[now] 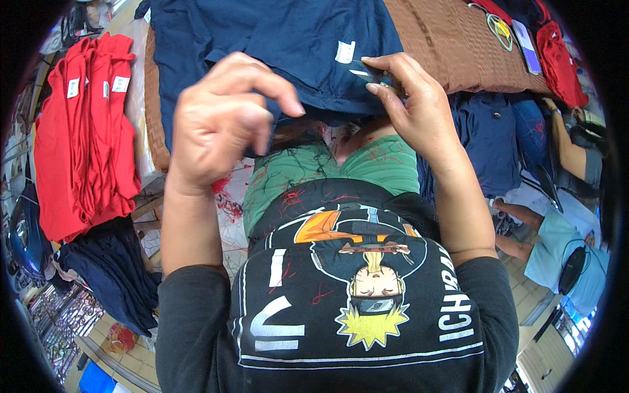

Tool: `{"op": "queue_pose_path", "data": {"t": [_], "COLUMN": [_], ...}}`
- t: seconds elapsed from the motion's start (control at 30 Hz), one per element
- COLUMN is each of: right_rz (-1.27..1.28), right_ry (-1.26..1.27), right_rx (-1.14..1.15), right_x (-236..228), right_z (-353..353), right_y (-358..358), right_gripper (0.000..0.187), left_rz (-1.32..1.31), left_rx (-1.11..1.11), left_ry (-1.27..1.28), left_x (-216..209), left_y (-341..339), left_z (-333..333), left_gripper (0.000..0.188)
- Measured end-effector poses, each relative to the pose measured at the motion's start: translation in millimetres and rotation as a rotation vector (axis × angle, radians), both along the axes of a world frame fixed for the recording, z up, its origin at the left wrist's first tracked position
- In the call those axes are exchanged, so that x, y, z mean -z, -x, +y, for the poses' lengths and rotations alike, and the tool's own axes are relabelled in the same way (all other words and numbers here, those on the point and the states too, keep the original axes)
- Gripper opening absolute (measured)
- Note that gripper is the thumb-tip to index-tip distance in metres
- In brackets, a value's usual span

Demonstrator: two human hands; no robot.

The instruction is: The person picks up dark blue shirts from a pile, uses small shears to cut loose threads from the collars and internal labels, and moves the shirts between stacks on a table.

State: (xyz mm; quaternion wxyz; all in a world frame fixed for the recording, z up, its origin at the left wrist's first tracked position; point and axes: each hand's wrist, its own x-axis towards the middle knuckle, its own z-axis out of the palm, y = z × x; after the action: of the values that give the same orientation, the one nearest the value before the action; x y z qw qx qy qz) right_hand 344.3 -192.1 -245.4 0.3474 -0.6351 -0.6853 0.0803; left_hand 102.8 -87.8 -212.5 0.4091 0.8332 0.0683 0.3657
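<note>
A dark navy garment (pixel 275 39) lies in front of me, reaching down toward my lap. A white label (pixel 345 52) sits on it near my right hand. My right hand (pixel 409 88) pinches small thread snips (pixel 362 74) between thumb and fingers; a shiny tip shows, and the rest is dark and partly hidden. Over the garment's left part hovers my left hand (pixel 226 121), slightly blurred. Its fingers are loosely curled and apart, with nothing visible in them.
Folded red garments (pixel 88 137) with white tags hang at the left, above dark folded cloth (pixel 108 272). A brown textured cover (pixel 452 49) lies beneath the navy garment. At the far right are a phone (pixel 526 46), a coiled cable (pixel 496 29) and another person's arm (pixel 569 147). Loose threads litter my green shorts (pixel 380 164).
</note>
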Motion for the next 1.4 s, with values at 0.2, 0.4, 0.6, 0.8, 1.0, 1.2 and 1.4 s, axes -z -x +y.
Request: {"op": "queue_pose_path", "data": {"t": [0.2, 0.4, 0.6, 0.8, 1.0, 1.2, 1.4], "right_rz": [-0.151, 0.449, 0.656, 0.594, 0.601, 0.683, 0.506], "right_ry": [0.068, 0.183, 0.297, 0.307, 0.273, -0.272, -0.308], "right_rx": [-0.062, 0.091, 0.16, 0.183, 0.188, 0.639, 0.729], "right_x": [24.7, 15.0, 21.9, 18.1, 20.4, 16.9, 39.5], "right_z": [-8.4, 5.6, 12.3, 13.0, 14.5, 6.6, -29.4], "right_y": [10.0, -21.8, -31.4, -32.4, -33.2, -101.0, -208.9], "right_gripper": [0.04, 0.018, 0.028, 0.028, 0.025, 0.022, 0.028], "left_rz": [0.177, 0.499, 0.425, 0.461, 0.446, 0.084, 0.212], "left_rx": [-0.183, -0.397, -0.413, -0.398, -0.295, -0.588, -0.865], "left_ry": [-0.036, -0.143, 0.015, 0.074, -0.025, -0.258, 0.318], "left_x": [13.7, 43.5, 41.2, 39.8, 36.1, 31.9, 34.9], "left_y": [-2.7, -18.8, -36.2, -40.1, -53.3, -24.1, 73.7], "left_z": [7.5, 25.6, 34.6, 31.6, 26.6, 26.2, 68.4], "left_gripper": [0.022, 0.022, 0.021, 0.021, 0.024, 0.026, 0.034]}}
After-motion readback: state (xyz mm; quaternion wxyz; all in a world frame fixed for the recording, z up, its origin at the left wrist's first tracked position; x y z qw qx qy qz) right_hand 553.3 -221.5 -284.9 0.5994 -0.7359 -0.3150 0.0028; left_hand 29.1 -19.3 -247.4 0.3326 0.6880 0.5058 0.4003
